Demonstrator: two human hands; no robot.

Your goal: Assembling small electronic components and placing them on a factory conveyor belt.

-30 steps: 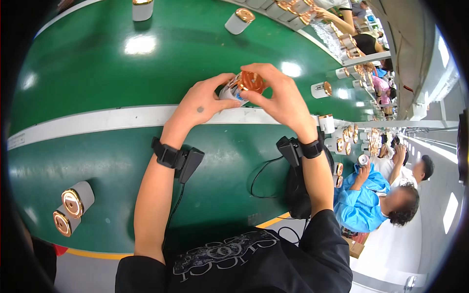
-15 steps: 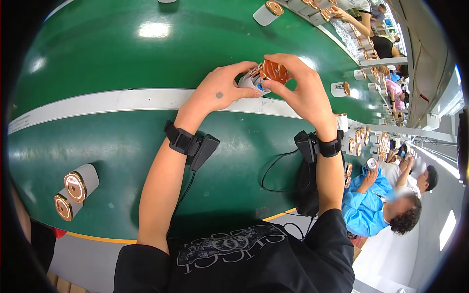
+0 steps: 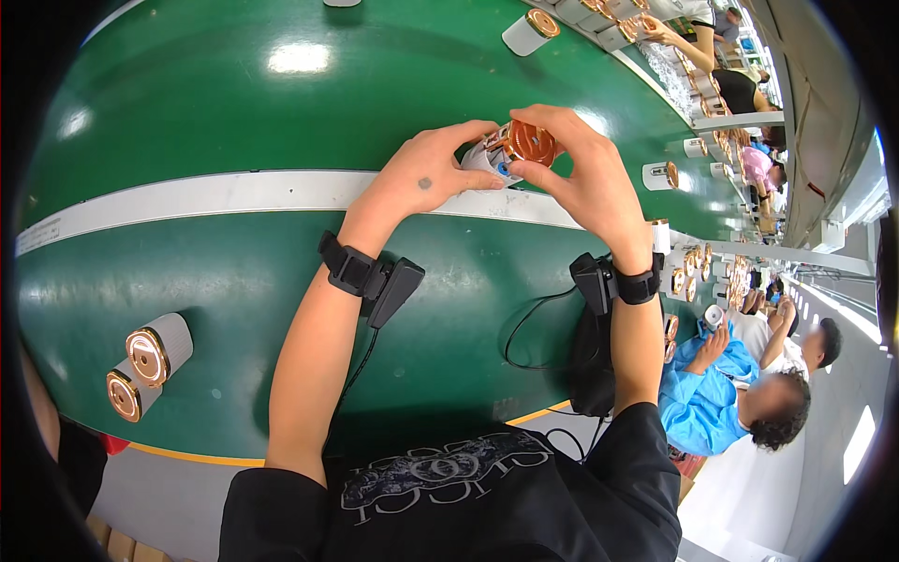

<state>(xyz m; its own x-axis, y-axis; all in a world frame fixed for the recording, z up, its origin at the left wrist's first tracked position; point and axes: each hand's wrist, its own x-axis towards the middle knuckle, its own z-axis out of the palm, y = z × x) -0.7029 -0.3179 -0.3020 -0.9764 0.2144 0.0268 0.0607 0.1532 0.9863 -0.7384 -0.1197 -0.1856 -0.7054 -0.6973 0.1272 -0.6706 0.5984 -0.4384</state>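
Note:
My left hand (image 3: 423, 175) is closed around the white body (image 3: 478, 169) of a small cylindrical canister, thumb on the near side. The canister lies tilted above the white rail, its copper-coloured end turned to the right. Fingers and thumb of my right hand (image 3: 592, 173) grip that shiny copper-coloured cap (image 3: 531, 144) by its rim. Between body and cap a gap shows inner parts, among them a small blue piece (image 3: 504, 170); the rest of the inside is hidden by my fingers.
Two white canisters with copper-coloured ends (image 3: 147, 356) lie touching at the near left of the green table (image 3: 449, 309). Another canister (image 3: 530, 34) sits beyond the white rail (image 3: 300, 192). A black bag (image 3: 592, 361) and cables lie by my right forearm. Co-workers (image 3: 707, 393) sit at right.
The canisters beyond the rail have shifted to the right. Both my hands have moved very slightly right, keeping the same grip on body and cap.

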